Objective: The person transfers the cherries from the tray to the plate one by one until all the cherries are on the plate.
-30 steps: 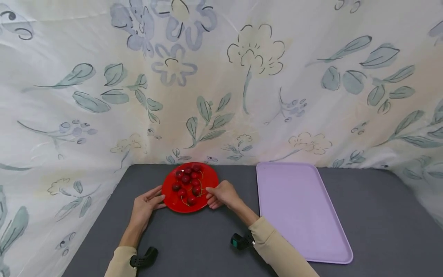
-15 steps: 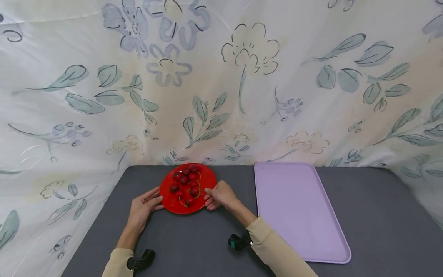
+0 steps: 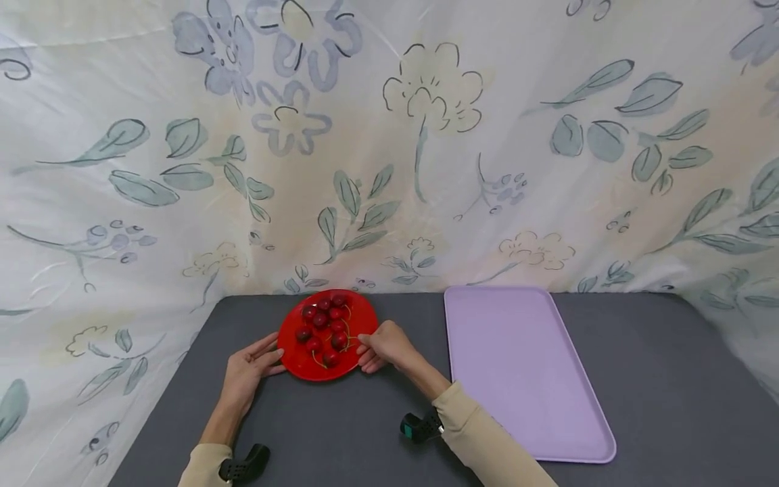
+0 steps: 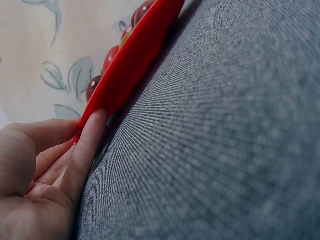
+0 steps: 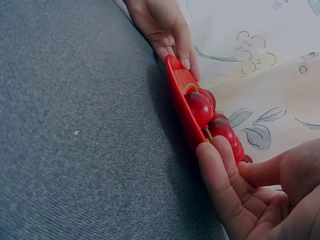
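A round red plate (image 3: 364, 316) lies near the back of the table, holding a cluster of dark red cherries (image 3: 320, 320), some with green stems. My left hand (image 3: 246, 368) grips its left rim, thumb above and fingers beneath; the left wrist view shows this edge of the plate (image 4: 127, 67) close over the cloth. On the opposite side my right hand (image 3: 389, 345) holds the rim between thumb and fingers, right beside a cherry stem. From the right wrist, the front cherries (image 5: 199, 109) show just inside the rim, and the fingers hide the near edge.
To the right lies a flat lilac tray (image 3: 517, 365) with a low raised rim, partly under the right sleeve (image 3: 481, 423). Dark grey cloth (image 3: 328, 426) covers the table. A floral curtain (image 3: 426, 169) hangs close behind the plate. Black camera bands sit on both wrists.
The head view shifts slightly, so everything slides a little to the left in it. Both hands keep the same grip, and the plate and cherries stay still relative to the table.
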Tool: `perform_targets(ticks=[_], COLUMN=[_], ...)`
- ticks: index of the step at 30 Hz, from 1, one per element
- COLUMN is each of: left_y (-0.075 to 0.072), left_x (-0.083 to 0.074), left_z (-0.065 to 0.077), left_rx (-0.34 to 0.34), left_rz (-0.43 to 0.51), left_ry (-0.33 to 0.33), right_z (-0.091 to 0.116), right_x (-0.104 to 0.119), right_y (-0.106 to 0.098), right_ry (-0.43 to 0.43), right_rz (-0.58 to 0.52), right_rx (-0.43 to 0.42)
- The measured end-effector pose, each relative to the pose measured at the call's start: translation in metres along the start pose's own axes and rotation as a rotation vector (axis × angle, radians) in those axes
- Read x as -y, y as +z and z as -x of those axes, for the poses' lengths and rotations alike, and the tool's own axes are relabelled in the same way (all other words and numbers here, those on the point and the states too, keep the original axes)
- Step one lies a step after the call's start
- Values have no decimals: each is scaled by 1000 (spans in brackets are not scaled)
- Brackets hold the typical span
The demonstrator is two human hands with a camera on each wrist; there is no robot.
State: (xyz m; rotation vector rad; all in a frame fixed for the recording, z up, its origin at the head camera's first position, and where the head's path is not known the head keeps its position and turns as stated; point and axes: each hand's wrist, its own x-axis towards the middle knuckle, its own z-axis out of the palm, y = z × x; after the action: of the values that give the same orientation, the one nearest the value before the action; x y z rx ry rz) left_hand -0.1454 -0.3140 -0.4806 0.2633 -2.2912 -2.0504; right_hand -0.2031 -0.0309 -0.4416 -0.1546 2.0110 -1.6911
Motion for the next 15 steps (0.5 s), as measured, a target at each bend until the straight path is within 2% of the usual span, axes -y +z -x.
perform_targets(ticks=[15], left_y=[-2], left_x=[0], left_z=[-1], left_rx=[-2], left_rz=[12], left_ry=[-8], right_z=[4], right_x=[1], right_y=[-7], right_ry=[-39], right_rz=[-43], right_rx=[54])
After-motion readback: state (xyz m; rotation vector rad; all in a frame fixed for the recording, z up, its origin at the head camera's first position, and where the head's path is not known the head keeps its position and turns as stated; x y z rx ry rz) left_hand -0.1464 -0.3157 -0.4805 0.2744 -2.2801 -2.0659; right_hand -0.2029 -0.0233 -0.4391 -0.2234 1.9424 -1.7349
